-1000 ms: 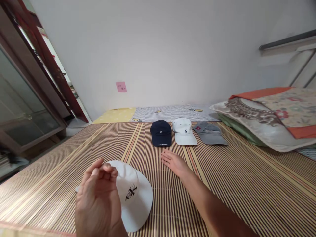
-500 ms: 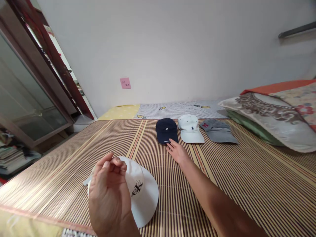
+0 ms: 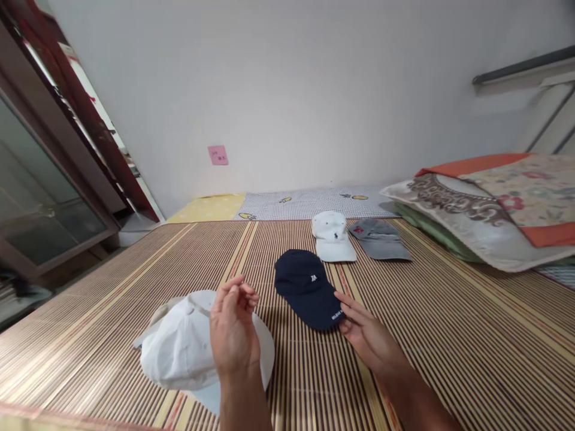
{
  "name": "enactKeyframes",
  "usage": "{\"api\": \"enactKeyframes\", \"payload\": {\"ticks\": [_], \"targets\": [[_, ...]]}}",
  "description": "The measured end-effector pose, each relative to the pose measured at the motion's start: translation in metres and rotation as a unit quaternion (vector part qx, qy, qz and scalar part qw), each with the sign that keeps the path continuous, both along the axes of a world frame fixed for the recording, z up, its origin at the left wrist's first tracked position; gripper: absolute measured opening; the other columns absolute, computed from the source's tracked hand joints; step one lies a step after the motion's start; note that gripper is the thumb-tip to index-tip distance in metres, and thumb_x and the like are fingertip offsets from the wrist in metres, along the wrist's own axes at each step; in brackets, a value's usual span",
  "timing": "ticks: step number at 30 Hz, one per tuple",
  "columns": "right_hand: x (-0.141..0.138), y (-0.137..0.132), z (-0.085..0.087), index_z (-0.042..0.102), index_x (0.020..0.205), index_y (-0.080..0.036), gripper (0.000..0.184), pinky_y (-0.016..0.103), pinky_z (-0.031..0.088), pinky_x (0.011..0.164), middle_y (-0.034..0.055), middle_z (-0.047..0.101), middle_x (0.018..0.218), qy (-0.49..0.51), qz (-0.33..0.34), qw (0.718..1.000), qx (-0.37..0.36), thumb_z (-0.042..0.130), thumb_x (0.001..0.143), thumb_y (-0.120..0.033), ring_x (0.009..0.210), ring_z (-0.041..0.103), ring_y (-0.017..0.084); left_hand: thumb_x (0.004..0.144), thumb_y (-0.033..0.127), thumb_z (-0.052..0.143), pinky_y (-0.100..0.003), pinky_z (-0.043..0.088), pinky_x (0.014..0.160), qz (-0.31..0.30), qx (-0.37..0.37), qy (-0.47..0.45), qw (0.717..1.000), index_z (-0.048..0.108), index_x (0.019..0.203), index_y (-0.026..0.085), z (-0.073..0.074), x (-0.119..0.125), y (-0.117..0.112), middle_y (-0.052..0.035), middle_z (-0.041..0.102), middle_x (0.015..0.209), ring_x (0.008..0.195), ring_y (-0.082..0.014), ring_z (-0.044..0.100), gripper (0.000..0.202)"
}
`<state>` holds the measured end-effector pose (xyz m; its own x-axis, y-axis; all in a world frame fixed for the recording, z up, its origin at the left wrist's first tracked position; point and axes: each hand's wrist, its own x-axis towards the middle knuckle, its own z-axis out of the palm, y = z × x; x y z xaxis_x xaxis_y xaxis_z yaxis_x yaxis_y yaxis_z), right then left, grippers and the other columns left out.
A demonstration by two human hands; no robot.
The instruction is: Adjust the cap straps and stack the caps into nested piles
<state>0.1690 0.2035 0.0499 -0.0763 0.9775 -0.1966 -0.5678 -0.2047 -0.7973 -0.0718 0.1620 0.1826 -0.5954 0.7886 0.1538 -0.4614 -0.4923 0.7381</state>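
Navy cap (image 3: 305,284) held by its brim on the striped bed mat (image 3: 449,335).
I see the right hand (image 3: 366,335), its grip clenched on the brim, mid-mat. The left hand (image 3: 233,329) is raised over the white cap (image 3: 175,350), fingers curled; I cannot tell its grip.

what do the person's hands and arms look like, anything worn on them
Both are bare. The left hand and the right hand wear no gloves, and no ring, watch or wristband shows. The left forearm and the right forearm are uncovered down to the picture's edge, so no sleeve is in view. No tattoo or other marking can be made out.
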Motion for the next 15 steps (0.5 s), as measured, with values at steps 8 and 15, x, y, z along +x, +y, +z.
{"api": "enactKeyframes", "payload": {"ticks": [8,15], "targets": [[0.008,0.008,-0.024,0.081,0.109,-0.025,0.04,0.031,0.059,0.075,0.0069,0.079,0.124,0.09,-0.048,0.994,-0.034,0.09,0.071,-0.03,0.095,0.075,0.022,0.069,0.025,0.079,-0.018,0.046,0.055,-0.036,-0.095,-0.016,0.995,0.074,0.087,0.014,-0.028,0.018,0.019,-0.0005,0.068,0.069,0.06,-0.0102,0.061,0.022],[0.018,0.011,-0.018,0.081,0.104,-0.025,0.033,0.04,0.057,0.099,0.0072,0.082,0.116,0.136,-0.063,0.987,-0.05,0.083,0.071,-0.022,0.114,0.074,0.027,0.093,0.012,0.057,-0.022,0.058,0.064,-0.104,-0.244,-0.166,0.95,0.066,0.084,0.015,-0.036,0.04,0.027,-0.0059,0.071,0.08,0.071,-0.0134,0.071,0.013]]}}
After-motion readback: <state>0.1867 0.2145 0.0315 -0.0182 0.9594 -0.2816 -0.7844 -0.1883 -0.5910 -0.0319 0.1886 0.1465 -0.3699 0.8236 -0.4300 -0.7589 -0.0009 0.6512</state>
